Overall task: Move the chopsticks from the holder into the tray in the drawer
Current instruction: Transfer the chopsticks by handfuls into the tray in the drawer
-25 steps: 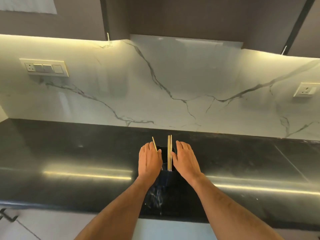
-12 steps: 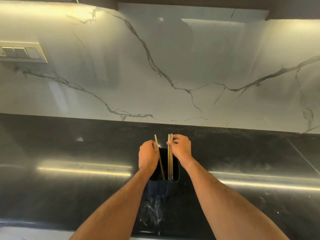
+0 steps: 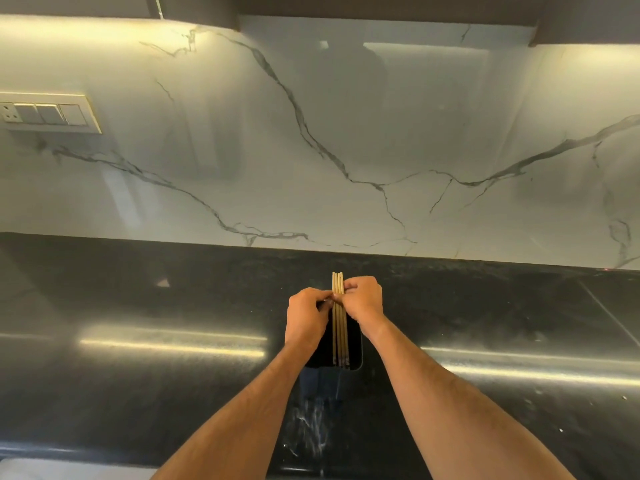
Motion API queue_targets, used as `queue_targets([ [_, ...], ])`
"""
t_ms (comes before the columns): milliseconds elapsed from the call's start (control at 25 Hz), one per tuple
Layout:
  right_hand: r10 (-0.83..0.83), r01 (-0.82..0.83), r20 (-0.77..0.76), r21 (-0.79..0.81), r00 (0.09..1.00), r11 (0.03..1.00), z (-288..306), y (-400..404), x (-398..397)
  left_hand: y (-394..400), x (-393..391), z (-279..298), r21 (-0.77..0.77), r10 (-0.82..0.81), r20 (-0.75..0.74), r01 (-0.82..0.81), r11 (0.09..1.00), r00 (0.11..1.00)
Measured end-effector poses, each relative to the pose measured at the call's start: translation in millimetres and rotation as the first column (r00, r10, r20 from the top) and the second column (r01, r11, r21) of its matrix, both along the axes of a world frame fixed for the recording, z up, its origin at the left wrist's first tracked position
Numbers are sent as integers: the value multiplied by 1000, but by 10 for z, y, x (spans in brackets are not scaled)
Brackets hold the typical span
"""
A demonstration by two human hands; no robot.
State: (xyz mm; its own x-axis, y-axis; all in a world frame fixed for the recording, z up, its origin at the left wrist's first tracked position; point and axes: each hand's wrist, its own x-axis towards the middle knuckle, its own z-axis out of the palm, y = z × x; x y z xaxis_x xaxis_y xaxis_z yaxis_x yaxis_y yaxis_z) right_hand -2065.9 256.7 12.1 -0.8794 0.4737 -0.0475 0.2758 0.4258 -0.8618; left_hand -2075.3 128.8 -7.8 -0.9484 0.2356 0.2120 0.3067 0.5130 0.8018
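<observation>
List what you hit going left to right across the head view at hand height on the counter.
bare black countertop → left hand → bundle of chopsticks standing in the dark holder → right hand → more black countertop.

Warm strip lighting under the cabinets (image 3: 381, 8) washes the marble backsplash (image 3: 311, 140) pretty bright. The dark tabletop (image 3: 138, 393) throws long glare streaks left and right. Wide-angle bending at the edges, slightly soft overall.
</observation>
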Motion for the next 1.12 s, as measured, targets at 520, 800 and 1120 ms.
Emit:
queue_targets([
  [520,79,-144,-450,-111,890,983,1044,-302,367,-51,239,556,298,-131,-8,128,946,991],
  [800,356,-364,-130,-48,925,930,1180,-216,1111,-307,583,1067,768,-237,169,23,640,957],
  [1120,408,-414,72,94,910,906,1058,-717,1730,-734,1317,1036,898,-364,290,-120,423,885],
])
